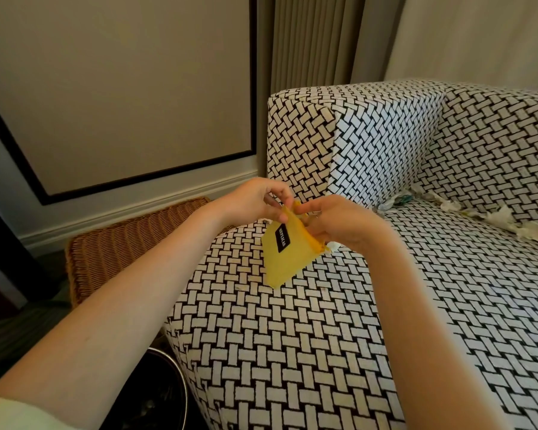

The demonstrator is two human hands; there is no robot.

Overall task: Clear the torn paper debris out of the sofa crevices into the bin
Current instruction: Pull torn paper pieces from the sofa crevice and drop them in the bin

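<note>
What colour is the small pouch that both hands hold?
The pouch is yellow, with a black label; the head view shows it best.

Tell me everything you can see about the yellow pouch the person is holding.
The yellow pouch looks like soft, thin fabric and is pulled into a roughly triangular shape, with its widest part low and a corner pointing down. A black label with white lettering runs up its left face, and a darker orange-yellow seam runs along its right edge. The left hand pinches its top corner and the right hand grips the right edge. It hangs over the sofa seat.
</note>
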